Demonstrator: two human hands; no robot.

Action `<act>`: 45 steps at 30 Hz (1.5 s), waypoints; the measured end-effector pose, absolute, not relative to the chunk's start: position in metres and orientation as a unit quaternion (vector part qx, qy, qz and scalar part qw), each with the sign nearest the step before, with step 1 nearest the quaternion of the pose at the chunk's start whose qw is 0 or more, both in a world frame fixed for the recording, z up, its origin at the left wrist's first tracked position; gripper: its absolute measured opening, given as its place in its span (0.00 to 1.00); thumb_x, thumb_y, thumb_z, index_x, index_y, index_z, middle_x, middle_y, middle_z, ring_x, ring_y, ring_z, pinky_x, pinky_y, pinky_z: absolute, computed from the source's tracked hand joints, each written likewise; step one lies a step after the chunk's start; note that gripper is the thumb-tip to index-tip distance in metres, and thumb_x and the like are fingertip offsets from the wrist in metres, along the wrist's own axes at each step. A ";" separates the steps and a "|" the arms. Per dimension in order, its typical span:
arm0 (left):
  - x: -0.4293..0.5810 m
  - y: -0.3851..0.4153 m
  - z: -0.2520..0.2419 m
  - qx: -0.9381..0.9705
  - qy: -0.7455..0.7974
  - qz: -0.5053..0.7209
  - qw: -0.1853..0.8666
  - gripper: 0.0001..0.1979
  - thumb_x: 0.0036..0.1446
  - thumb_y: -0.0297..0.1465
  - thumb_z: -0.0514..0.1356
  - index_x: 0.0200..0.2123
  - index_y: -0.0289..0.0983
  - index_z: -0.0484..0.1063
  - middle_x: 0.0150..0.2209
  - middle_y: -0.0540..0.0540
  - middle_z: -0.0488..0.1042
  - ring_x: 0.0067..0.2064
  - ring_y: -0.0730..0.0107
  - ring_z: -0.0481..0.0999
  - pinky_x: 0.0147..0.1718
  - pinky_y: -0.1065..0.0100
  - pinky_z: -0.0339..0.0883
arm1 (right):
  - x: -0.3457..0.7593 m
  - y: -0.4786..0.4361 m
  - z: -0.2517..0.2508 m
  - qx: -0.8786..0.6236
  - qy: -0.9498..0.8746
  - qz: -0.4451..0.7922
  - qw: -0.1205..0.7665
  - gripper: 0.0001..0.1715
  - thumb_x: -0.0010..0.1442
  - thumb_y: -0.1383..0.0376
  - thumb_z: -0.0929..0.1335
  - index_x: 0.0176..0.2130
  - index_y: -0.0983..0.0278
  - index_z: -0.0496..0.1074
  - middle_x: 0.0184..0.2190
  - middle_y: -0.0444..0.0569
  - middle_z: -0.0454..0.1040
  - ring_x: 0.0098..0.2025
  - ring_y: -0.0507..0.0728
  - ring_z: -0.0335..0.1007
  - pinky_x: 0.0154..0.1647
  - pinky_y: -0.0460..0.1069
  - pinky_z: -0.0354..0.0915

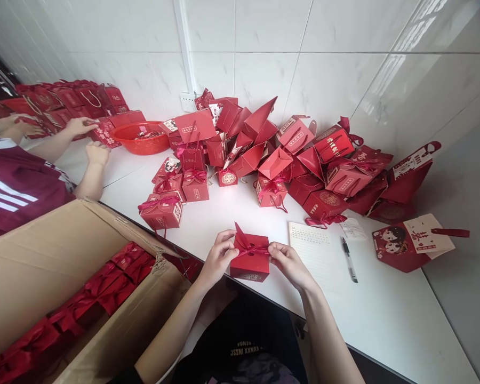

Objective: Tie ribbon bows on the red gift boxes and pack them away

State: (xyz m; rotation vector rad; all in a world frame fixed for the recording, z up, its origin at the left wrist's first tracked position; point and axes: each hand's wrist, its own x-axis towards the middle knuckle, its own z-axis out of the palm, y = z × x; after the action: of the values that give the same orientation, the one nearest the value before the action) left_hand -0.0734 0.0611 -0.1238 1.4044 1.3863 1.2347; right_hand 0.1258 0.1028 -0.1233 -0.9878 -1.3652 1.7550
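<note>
A small red gift box (pixel 249 266) stands at the table's front edge, right before me. A red satin ribbon (pixel 253 247) crosses its top in a bow, with one pointed end sticking up. My left hand (pixel 220 255) pinches the ribbon at the left of the bow. On the other side, my right hand (pixel 286 261) pinches it at the box's right edge. Both hands rest close against the box, fingers closed. Just right of it lies a lined notebook (pixel 310 256) with handwriting.
Red gift boxes (pixel 248 160) are heaped along the wall. A black pen (pixel 349 258) and a flat red box (pixel 400 248) lie to the right. At lower left stands a cardboard carton (pixel 44 234) holding red boxes. Beyond it, a co-worker's hands (pixel 98 153) work near an orange basin (pixel 144 146).
</note>
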 end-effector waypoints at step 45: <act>-0.059 0.063 -0.099 0.782 0.533 0.288 0.145 0.05 0.59 0.30 0.56 0.33 0.39 0.71 0.33 0.50 0.71 0.41 0.66 0.66 0.43 0.62 0.57 | 0.075 0.163 -0.089 -0.361 -0.788 0.460 0.193 0.10 0.55 0.60 0.64 0.30 0.64 0.70 0.27 0.44 0.72 0.30 0.52 0.68 0.34 0.48 0.62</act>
State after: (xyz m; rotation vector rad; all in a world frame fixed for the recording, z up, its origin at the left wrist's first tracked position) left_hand -0.0594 0.0625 -0.0993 2.2535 1.5351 0.8284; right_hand 0.0748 0.1631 -0.0892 -1.0134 -2.2112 1.2914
